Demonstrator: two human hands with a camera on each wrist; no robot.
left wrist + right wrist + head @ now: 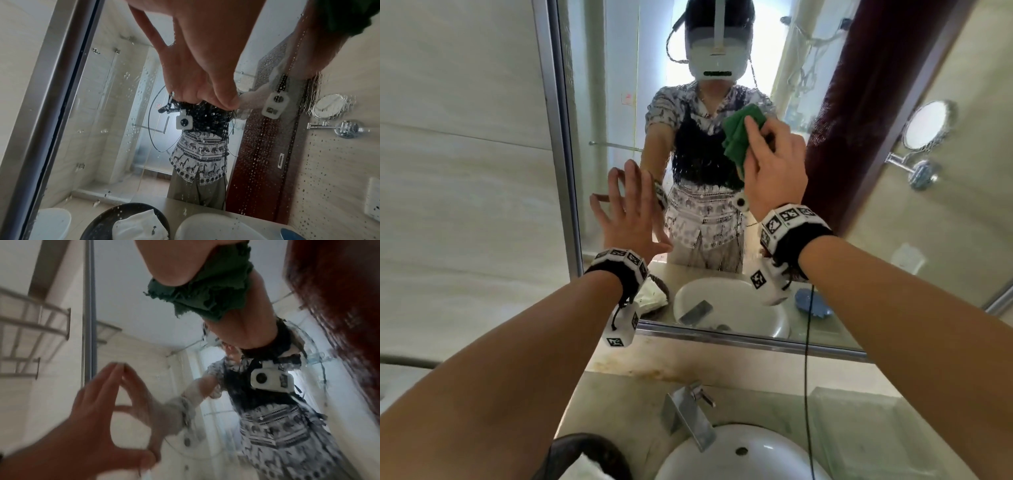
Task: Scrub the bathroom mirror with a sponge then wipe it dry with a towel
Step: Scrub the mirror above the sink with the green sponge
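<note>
- My right hand [774, 168] pinches the green sponge [741, 137] against the mirror [619, 120], mid-glass.
- My left hand [630, 212] presses spread, straight fingers [111, 378] near the mirror's left frame [558, 137].

glossy wet glass mirror [619, 113], rough green sponge [739, 137], brushed metal frame [554, 137]

Bare mirror [616, 85] glass lies open above the left hand [628, 209]; the faucet [688, 411] juts up below.

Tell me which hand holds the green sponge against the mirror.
The right hand grips the green sponge on the mirror; the left hand is spread, holding nothing.
</note>
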